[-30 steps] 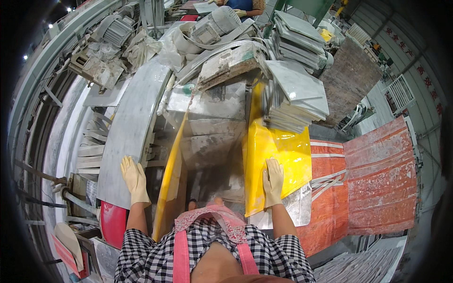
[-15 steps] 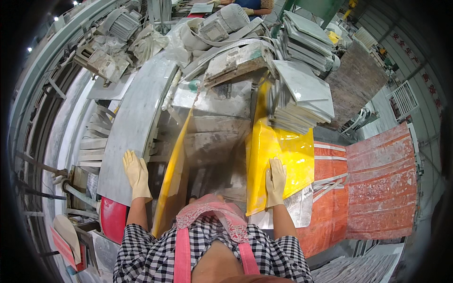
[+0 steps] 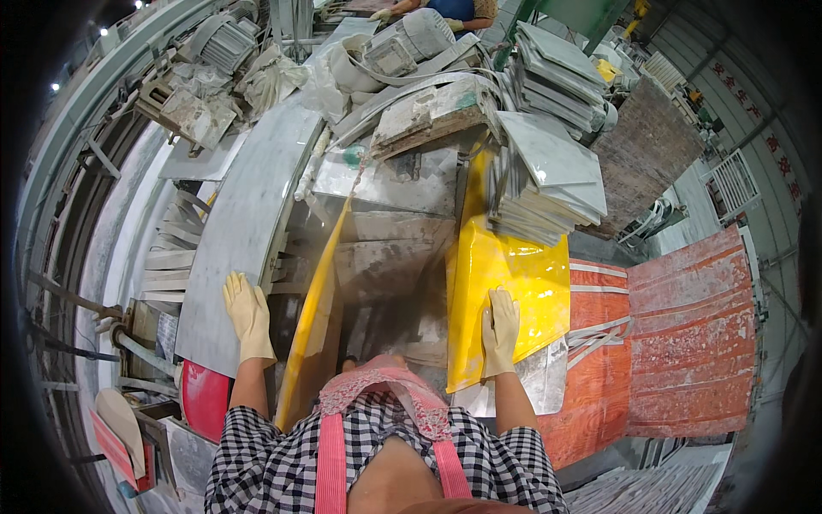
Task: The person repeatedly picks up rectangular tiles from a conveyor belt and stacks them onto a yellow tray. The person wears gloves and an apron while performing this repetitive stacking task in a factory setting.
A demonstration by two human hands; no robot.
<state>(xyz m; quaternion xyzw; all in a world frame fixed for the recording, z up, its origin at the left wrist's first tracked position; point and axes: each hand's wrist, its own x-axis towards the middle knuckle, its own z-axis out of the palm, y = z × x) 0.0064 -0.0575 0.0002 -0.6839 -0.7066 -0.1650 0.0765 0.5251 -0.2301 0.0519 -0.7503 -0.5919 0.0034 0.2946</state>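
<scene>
Rests the left hand (image 3: 247,324), in a cream rubber glove, on the near right edge of the long grey-white stone slab (image 3: 240,197), fingers stretched and close together, grasping nothing. Lays the right hand (image 3: 500,330), gloved alike, just as flat and unclenched on the glossy yellow plastic sheet (image 3: 518,265). Keeps both hands in nearly the same places as half a second ago, with no clear shift of the slab under the left palm. Can make out a pale metal sheet (image 3: 552,377) beneath the yellow one, a stack of stone tiles (image 3: 552,158) beyond it, and a second yellow sheet (image 3: 315,300) hanging between the hands. Farther out, can see the plainest change: past the electric motor (image 3: 407,41), a far pale slab (image 3: 351,31) now reaching much closer, covering a red patch seen before. Can spot a co-worker's gloved hand (image 3: 383,15) near that slab, but cannot tell about contact.
</scene>
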